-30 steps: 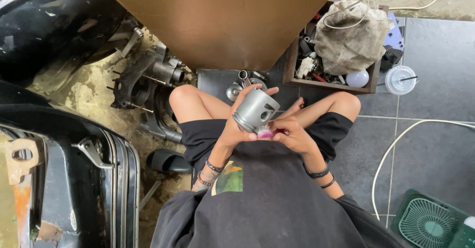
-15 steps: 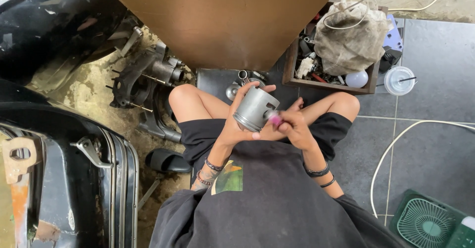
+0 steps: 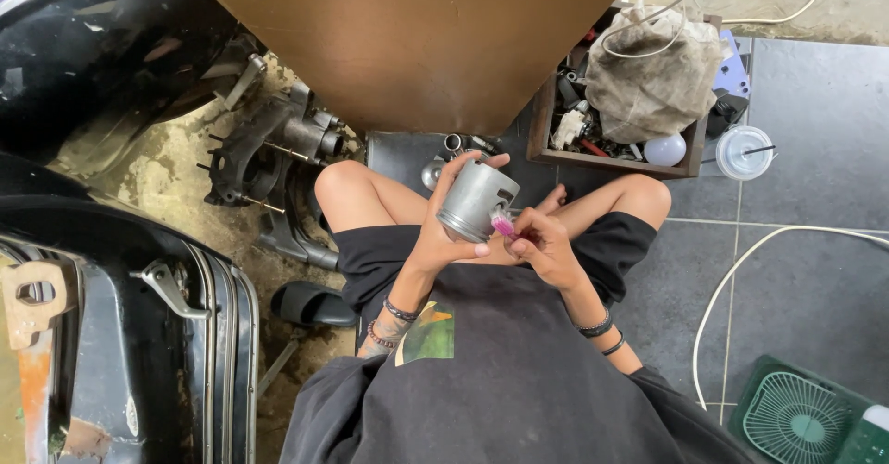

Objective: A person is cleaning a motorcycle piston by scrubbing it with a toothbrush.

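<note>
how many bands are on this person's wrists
4: two bracelets on the left wrist, below the left hand holding the metal piston, and two dark bands on the right wrist. None seem hidden.

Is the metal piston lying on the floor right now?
No, the grey metal piston is held up over the lap in the left hand, while the right hand puts a pink tool to it.

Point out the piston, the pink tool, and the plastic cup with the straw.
piston (image 3: pixel 476 199): head view, on its grey side wall.
pink tool (image 3: pixel 502 226): head view, on its pink end.
plastic cup (image 3: pixel 745 152): head view, on its lid.
</note>
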